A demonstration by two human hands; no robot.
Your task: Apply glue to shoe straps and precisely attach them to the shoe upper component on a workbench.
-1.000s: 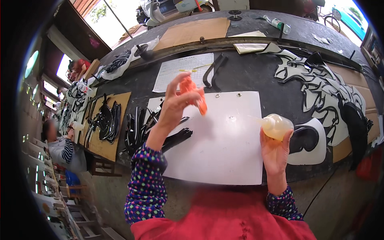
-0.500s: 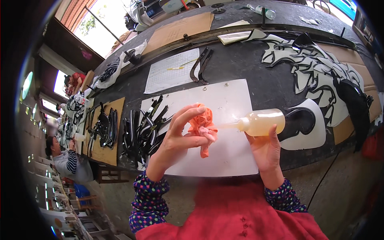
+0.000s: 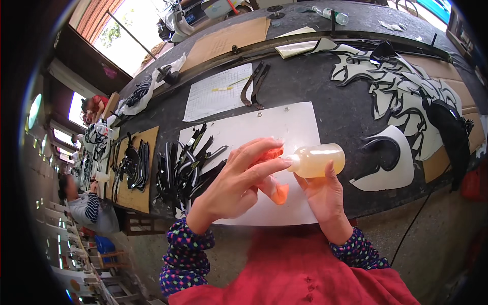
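Observation:
My left hand (image 3: 239,180) is closed around a crumpled orange cloth (image 3: 277,193), its fingers reaching to the nozzle end of a bottle. That squeeze bottle (image 3: 320,160), translucent with pale yellow liquid, lies on its side in my right hand (image 3: 325,195), the thumb over its near side. The nozzle tip is hidden behind the cloth and my left fingers. Below both hands lies a white board (image 3: 300,122) on the dark table. Black strips with white edges (image 3: 178,168) are heaped just left of my left hand.
White, black-edged cut pieces (image 3: 401,91) pile up at the right, near a curved white piece (image 3: 399,160). Farther back lie a gridded paper (image 3: 213,96), two dark strips (image 3: 256,84) and cardboard (image 3: 229,38). Cardboard with black parts (image 3: 137,162) is at left; co-workers (image 3: 81,201) sit beyond.
My hands have come together. The bottle has moved left into the cloth, and my left hand has shifted right, its fingers now over the nozzle.

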